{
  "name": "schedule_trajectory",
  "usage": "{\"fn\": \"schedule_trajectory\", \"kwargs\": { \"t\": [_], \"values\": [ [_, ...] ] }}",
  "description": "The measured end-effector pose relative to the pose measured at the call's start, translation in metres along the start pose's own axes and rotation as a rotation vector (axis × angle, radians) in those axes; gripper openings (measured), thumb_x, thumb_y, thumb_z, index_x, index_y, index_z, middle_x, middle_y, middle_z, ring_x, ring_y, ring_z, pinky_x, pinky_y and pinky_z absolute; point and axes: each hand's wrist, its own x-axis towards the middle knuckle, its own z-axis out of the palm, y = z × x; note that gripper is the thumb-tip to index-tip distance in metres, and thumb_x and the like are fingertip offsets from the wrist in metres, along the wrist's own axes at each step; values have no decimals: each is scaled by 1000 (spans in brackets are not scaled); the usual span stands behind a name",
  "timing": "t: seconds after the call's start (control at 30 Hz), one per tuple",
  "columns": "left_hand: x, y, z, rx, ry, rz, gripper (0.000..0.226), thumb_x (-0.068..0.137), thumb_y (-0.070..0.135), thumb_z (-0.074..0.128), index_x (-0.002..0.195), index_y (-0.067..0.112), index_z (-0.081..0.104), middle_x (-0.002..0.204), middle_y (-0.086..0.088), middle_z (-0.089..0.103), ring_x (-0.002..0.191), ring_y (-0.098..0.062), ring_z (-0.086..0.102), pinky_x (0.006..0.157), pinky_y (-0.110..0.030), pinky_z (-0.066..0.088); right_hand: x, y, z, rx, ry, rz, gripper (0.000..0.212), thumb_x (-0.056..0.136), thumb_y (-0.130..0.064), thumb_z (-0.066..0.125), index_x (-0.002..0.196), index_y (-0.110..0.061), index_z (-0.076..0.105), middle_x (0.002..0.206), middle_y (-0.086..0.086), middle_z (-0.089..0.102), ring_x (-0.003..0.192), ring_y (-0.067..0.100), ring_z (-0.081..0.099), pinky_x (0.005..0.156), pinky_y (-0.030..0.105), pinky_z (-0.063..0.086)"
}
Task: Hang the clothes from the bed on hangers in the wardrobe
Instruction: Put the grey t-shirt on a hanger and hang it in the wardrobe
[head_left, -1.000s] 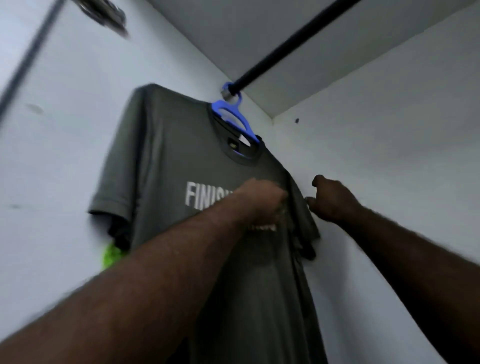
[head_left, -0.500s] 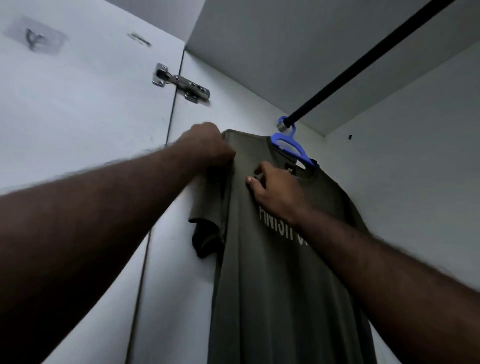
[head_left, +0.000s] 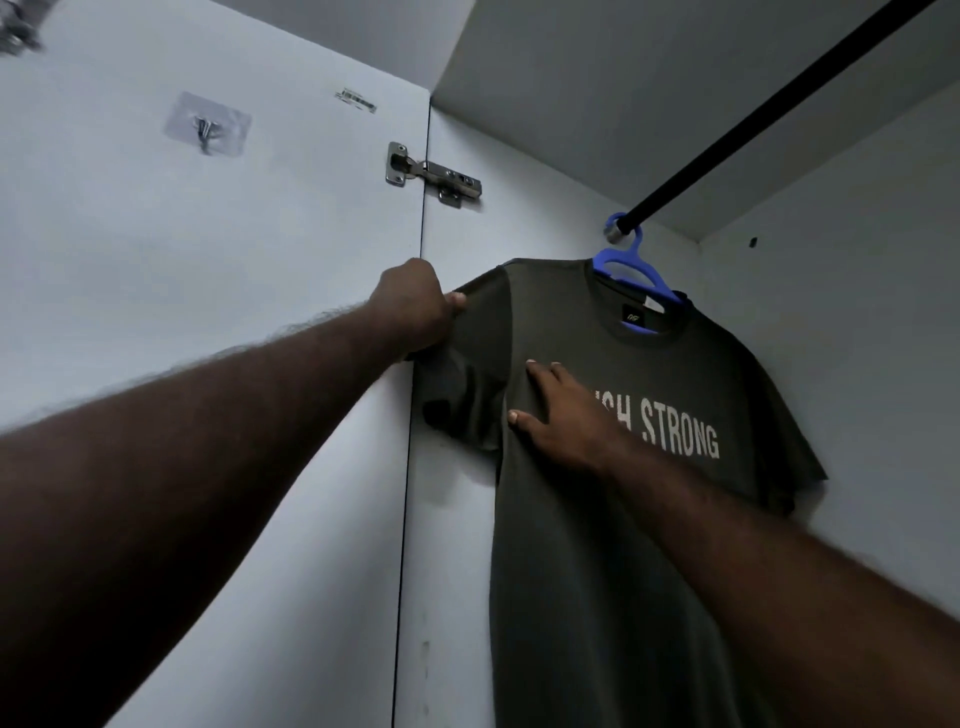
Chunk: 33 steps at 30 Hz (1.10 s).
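Left hand (head_left: 415, 306) pinches the shoulder of the olive T-shirt (head_left: 597, 519) hanging on the blue hanger (head_left: 631, 267); right hand (head_left: 563, 415) lies spread flat on its chest

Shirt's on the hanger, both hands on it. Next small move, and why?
Probably a short outward tug on the shirt at its shoulder with the left hand. That hand pinches the fabric there, and the sleeve below looks crumpled. The right hand lies flat on the chest and could steady it. The hanger is hooked on the rod.
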Motion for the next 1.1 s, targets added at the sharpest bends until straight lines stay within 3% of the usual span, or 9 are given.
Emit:
{"fn": "schedule_trajectory", "kwargs": {
  "t": [0.07,0.17,0.27,0.33,0.53,0.7,0.8,0.9,1.1],
  "values": [
    [-8,-1,2,62,-104,-3,55,83,51,69,99,-1,58,102,-21,63,102,-36,61,70,-37,49,-3,1,2,0,-23,10,76,96,-41,55,156,-21,14,163,14,11,150,27,14,121,34,18],
    [-8,-3,-8,87,-89,-22,44,77,35,79,98,2,60,97,-18,62,98,-33,62,64,-30,42,-6,4,4,13,-40,23,76,97,-40,54,157,-22,12,164,14,7,151,27,11,122,34,15],
    [1,-5,-25,-183,38,-37,15,75,8,67,74,5,53,71,-13,50,72,-29,54,52,-26,36,-10,6,8,23,-27,33,76,97,-43,54,157,-24,12,164,14,6,151,28,10,122,34,13],
    [1,-3,-31,-414,11,-8,27,74,-2,62,62,12,43,60,-6,40,66,-23,45,54,-28,34,-9,7,10,15,-24,34,77,96,-43,55,157,-23,12,164,14,7,151,27,9,122,34,13],
    [-29,25,-7,-368,4,467,23,73,-5,63,79,16,57,72,5,55,64,-10,52,55,-20,43,-5,9,9,-30,-16,26,74,97,-28,56,157,-17,13,162,19,10,150,31,15,120,34,17],
    [-49,24,17,-106,210,870,29,81,25,63,106,13,57,102,-3,55,86,-19,54,73,-29,45,-40,3,29,80,168,109,76,92,-17,58,156,-14,17,162,13,18,147,29,25,116,47,29],
    [-79,20,48,158,7,1110,39,84,41,50,111,15,59,111,-7,57,102,-26,55,85,-37,40,-99,18,63,89,260,154,63,91,-38,45,151,-21,32,155,10,35,137,30,41,108,48,39],
    [-120,8,94,411,-241,1167,44,85,49,37,107,19,61,112,-6,60,106,-29,58,85,-38,43,-176,56,103,201,251,346,68,92,-60,28,147,-22,39,152,8,41,139,25,39,113,44,34],
    [-196,-28,191,549,-724,1122,45,86,53,56,115,19,58,122,-7,58,115,-28,55,98,-40,41,-289,138,127,70,55,707,51,99,-51,36,138,-22,49,148,11,43,136,30,40,111,47,36]
  ]
}}
